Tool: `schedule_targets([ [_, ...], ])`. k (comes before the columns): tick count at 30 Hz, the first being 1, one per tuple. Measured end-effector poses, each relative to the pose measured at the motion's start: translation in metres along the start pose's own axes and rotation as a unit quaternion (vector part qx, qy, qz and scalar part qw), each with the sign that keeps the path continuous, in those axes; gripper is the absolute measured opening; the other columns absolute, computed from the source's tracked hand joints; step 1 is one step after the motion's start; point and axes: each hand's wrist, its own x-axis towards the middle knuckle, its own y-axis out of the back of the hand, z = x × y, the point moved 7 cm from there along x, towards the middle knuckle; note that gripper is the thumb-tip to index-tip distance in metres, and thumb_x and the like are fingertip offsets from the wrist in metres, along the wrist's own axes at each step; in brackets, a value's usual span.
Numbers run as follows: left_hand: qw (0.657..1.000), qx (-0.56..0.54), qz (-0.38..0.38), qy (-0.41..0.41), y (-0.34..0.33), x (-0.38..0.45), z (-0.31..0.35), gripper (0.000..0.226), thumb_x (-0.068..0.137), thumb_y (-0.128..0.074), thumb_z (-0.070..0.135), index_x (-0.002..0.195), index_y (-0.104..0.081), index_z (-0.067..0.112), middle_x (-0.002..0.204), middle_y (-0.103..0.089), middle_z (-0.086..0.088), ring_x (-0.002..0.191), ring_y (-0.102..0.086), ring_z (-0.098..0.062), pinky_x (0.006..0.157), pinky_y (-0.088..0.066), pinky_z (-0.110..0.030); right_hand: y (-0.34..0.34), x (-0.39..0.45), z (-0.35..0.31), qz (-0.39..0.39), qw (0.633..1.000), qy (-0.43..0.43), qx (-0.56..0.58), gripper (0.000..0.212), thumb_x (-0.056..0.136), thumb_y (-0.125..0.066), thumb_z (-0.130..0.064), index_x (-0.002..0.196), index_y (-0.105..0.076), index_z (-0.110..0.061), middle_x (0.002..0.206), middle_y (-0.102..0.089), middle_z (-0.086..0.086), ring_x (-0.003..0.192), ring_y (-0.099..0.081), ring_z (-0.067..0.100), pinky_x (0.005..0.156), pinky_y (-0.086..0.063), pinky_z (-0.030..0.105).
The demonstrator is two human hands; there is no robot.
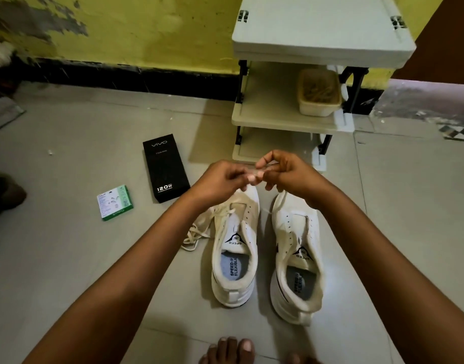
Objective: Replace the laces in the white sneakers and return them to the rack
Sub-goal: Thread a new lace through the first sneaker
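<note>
Sneakers are seen side by side on the tiled floor (68, 143), toes toward a white rack (291, 122). The left sneaker (234, 248) has a cream lace (196, 236) partly threaded near its toe, the loose length lying on the floor at its left side. The right sneaker (296, 256) shows bare eyelets along its tongue. Both hands are raised together above the toes: the left hand (220, 179) and the right hand (284, 174) are pinched with curled fingers on a small pale object between them, which is too blurred to be identified. A thin lace (278, 199) is seen hanging below the right hand over the right sneaker's toe. A black box (165, 168) and a small green packet (115, 202) lie on the floor to the left. A lidded container (318, 93) is kept on the rack's middle shelf. Bare toes (234, 349) are visible at the bottom edge.
</note>
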Motion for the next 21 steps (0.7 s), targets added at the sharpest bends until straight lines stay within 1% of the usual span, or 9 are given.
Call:
schedule_targets([
  [2,0.997,0.009,0.062,0.036,0.017,0.001,-0.021,0.017,0.092,-0.057,0.021,0.08,-0.068,0.023,0.074,-0.064,-0.001,0.07,-0.057,-0.013,0.074,-0.048,-0.033,0.007,-0.002,0.007,0.013,1.0,-0.013,-0.006,0.005,0.091,-0.057,-0.006,0.09,-0.059,-0.011,0.073,-0.064,-0.001,0.05,-0.055,-0.006,0.047,-0.04,0.008],
  [5,0.978,0.093,0.149,0.117,0.051,-0.006,-0.058,0.017,0.092,-0.057,0.021,0.084,-0.071,0.017,0.069,-0.066,0.0,0.066,-0.059,-0.01,0.071,-0.042,-0.023,0.019,-0.004,0.021,0.032,0.998,-0.042,-0.04,0.007,0.09,-0.06,-0.014,0.087,-0.065,-0.012,0.076,-0.065,-0.003,0.059,-0.054,0.003,0.052,-0.041,0.013],
  [9,0.905,0.278,0.208,0.247,0.08,-0.025,-0.09,0.02,0.092,-0.053,0.023,0.098,-0.072,0.021,0.098,-0.07,-0.007,0.094,-0.062,-0.028,0.075,-0.043,-0.03,0.021,0.0,0.036,0.04,0.995,-0.066,-0.067,0.014,0.092,-0.057,-0.009,0.101,-0.067,-0.006,0.081,-0.067,0.001,0.066,-0.056,0.007,0.058,-0.044,0.019],
  [13,0.83,0.441,0.131,0.314,0.072,-0.033,-0.088,0.025,0.091,-0.053,0.014,0.112,-0.066,0.015,0.113,-0.063,-0.013,0.104,-0.059,-0.031,0.074,-0.038,-0.031,0.018,0.003,0.043,0.046,0.992,-0.08,-0.088,0.02,0.093,-0.053,-0.004,0.11,-0.064,-0.003,0.087,-0.069,0.007,0.064,-0.059,0.008,0.055,-0.045,0.016],
  [15,0.795,0.529,0.057,0.29,0.055,-0.03,-0.079,0.029,0.091,-0.05,0.009,0.117,-0.061,0.014,0.118,-0.061,-0.01,0.109,-0.058,-0.028,0.084,-0.041,-0.031,0.015,0.003,0.044,0.061,0.991,-0.085,-0.079,0.028,0.093,-0.054,-0.008,0.122,-0.057,-0.006,0.083,-0.068,0.002,0.059,-0.059,0.008,0.047,-0.04,0.011],
  [17,0.817,0.54,0.018,0.2,0.031,-0.022,-0.063,0.036,0.09,-0.05,0.011,0.126,-0.055,0.016,0.127,-0.057,-0.007,0.116,-0.055,-0.026,0.096,-0.039,-0.034,0.003,0.002,0.044,0.043,0.994,-0.088,-0.038,0.043,0.093,-0.056,-0.012,0.134,-0.046,-0.01,0.079,-0.069,0.0,0.055,-0.059,0.008,0.044,-0.04,0.013],
  [18,0.866,0.482,0.007,0.13,0.018,-0.016,-0.052,0.041,0.09,-0.053,0.013,0.13,-0.052,0.019,0.132,-0.055,-0.005,0.12,-0.053,-0.024,0.099,-0.038,-0.034,-0.005,0.002,0.043,0.019,0.996,-0.086,-0.012,0.05,0.093,-0.057,-0.013,0.14,-0.038,-0.01,0.08,-0.07,0.001,0.053,-0.06,0.009,0.043,-0.041,0.014],
  [20,0.969,0.245,-0.016,0.01,-0.005,-0.011,-0.025,0.048,0.088,-0.062,0.015,0.133,-0.05,0.023,0.135,-0.054,0.002,0.122,-0.051,-0.016,0.098,-0.039,-0.026,-0.021,0.002,0.04,-0.026,0.997,-0.072,0.01,0.06,0.093,-0.056,-0.017,0.146,-0.027,-0.012,0.082,-0.071,0.004,0.052,-0.062,0.009,0.043,-0.042,0.015],
  [21,0.989,0.145,-0.026,-0.03,-0.012,-0.011,-0.013,0.046,0.087,-0.063,0.014,0.131,-0.053,0.024,0.131,-0.056,0.005,0.118,-0.051,-0.01,0.093,-0.04,-0.02,-0.026,0.003,0.038,-0.042,0.997,-0.061,0.009,0.062,0.093,-0.056,-0.018,0.147,-0.025,-0.012,0.083,-0.07,0.005,0.052,-0.063,0.008,0.044,-0.043,0.015],
])
